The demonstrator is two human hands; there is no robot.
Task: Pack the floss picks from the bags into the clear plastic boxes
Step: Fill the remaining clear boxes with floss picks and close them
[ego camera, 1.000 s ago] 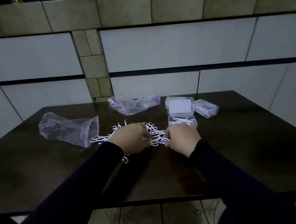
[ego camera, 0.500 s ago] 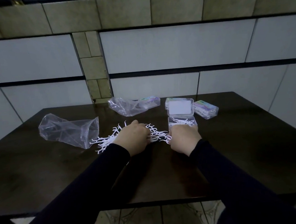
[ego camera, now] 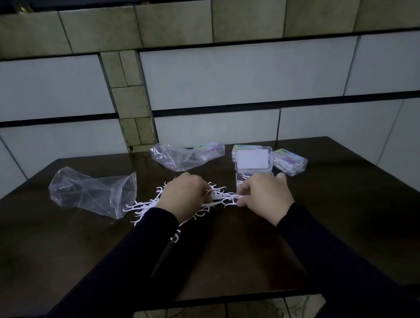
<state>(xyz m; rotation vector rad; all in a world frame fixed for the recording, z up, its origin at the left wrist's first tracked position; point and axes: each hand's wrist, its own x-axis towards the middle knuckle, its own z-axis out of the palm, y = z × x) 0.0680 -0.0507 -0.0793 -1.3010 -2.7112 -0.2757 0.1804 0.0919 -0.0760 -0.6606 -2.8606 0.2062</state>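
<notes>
Just beyond the right hand [ego camera: 265, 196], which pinched floss picks [ego camera: 221, 198] gathered with the left hand's [ego camera: 184, 197] curled fingers, the open clear box [ego camera: 253, 178] waited for loading.

We see a dark table [ego camera: 87, 252] with a smooth, faintly glossy top. The two bags [ego camera: 90, 193] [ego camera: 172, 158] are thin, clear, crinkled plastic film catching soft glints. The boxes [ego camera: 252, 159] [ego camera: 290, 165] look like hard transparent plastic. The floss picks [ego camera: 221, 197] are white matt plastic. Our sleeves [ego camera: 127, 274] are dark matt cloth.
</notes>
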